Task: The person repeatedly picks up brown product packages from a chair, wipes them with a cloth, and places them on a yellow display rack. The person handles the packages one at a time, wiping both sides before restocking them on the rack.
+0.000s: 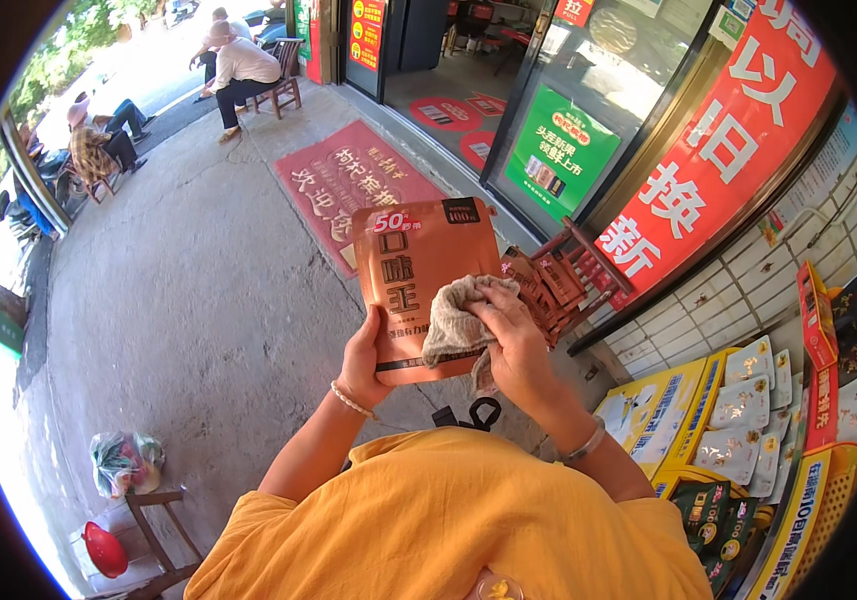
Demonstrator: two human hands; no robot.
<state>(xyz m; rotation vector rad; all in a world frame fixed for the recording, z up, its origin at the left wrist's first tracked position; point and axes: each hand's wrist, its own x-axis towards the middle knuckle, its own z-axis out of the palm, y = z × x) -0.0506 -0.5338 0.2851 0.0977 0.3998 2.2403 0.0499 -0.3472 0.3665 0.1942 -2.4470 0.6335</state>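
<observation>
My left hand (364,356) grips the lower left edge of a large orange-copper foil pouch (428,262) that bears dark printed writing. A beige knitted cloth (458,319) is held by my right hand (511,337) and lies against the lower right of the pouch's front. Part of the cloth hangs below the pouch's edge. Beyond the pouch, to the right, several smaller copper-coloured packets (544,289) rest on a wooden chair (597,259). The pouch hides part of a red doormat (338,176).
At the right stands a yellow display rack (661,405) with white and green packets. A glass door (586,97) is ahead. Several people (244,71) sit at the upper left. A tied plastic bag (126,463), a red bowl-like item (105,550) and a wooden chair (154,525) are lower left.
</observation>
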